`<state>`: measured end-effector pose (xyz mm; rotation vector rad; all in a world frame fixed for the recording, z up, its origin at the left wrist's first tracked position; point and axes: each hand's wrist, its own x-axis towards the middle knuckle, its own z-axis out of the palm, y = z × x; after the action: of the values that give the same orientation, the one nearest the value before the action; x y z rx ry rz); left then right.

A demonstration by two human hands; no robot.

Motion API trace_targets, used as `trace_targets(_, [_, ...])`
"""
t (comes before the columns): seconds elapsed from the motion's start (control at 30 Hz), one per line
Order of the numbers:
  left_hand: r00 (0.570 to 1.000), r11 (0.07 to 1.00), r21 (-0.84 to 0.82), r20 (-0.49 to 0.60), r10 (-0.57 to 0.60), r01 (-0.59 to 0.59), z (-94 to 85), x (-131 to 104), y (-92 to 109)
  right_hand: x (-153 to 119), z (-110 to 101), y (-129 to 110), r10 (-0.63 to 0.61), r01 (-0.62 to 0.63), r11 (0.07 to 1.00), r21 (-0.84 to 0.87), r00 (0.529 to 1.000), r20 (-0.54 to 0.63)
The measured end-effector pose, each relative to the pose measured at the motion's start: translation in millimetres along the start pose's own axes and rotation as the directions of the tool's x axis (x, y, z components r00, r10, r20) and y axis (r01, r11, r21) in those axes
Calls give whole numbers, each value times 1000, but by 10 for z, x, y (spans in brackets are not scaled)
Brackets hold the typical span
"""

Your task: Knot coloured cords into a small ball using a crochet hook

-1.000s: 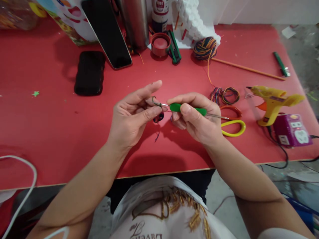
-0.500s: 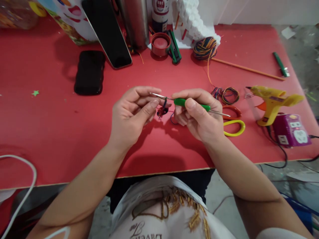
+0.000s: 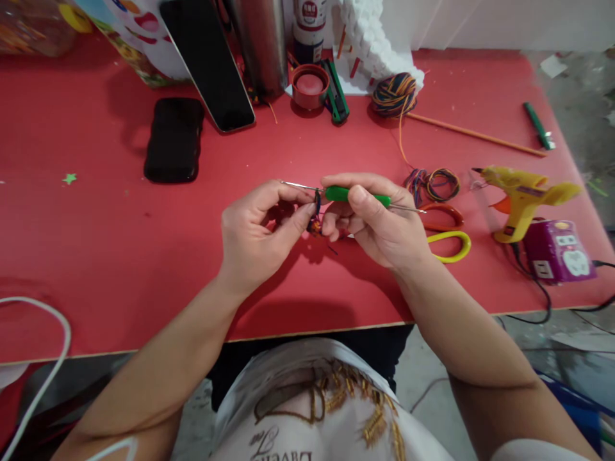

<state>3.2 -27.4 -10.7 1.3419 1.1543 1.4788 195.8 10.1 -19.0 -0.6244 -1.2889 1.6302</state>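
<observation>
Between thumb and fingers, my left hand [image 3: 262, 230] pinches a small multicoloured crochet piece [image 3: 315, 224]. A dark loop of its yarn runs up to the metal shaft of a crochet hook. My right hand [image 3: 379, 218] grips the green handle of that crochet hook [image 3: 337, 193]; its hooked end points left, over my left fingers, and a thin metal end sticks out to the right. A short dark yarn end hangs below the piece. Part of the piece is hidden behind my fingers.
Right of my hands lie scissors [image 3: 451, 246], loose yarn coils [image 3: 442, 186], a yellow glue gun [image 3: 521, 192] and a purple box [image 3: 560, 251]. Behind are a yarn ball [image 3: 394, 95], a wooden stick [image 3: 473, 132], a green cutter [image 3: 337, 96], a leaning phone [image 3: 209, 64] and a black case [image 3: 173, 139].
My right hand and the hook have shifted slightly left. My left thumb has moved up against the loop near the hook, and the crochet piece has turned, showing more orange.
</observation>
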Motion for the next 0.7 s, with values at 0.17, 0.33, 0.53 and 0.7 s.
trace_targets(0.17, [999,999,34,13,40,-41,-3,17,16,23,-23,-17,37,-39,999,-35,998,-52])
trace_targets(0.33, [982,976,118,51,180,-185,-7,26,27,53,-23,30,55,-54,996,75,998,-12])
trace_targets(0.53, [998,998,-3,-1,57,-57,44,-55,53,81,-51,23,80,-82,990,116,997,20])
trace_targets(0.7, [990,989,51,-8,137,-137,20,-65,29,78,-35,-17,133,-134,980,147,991,17])
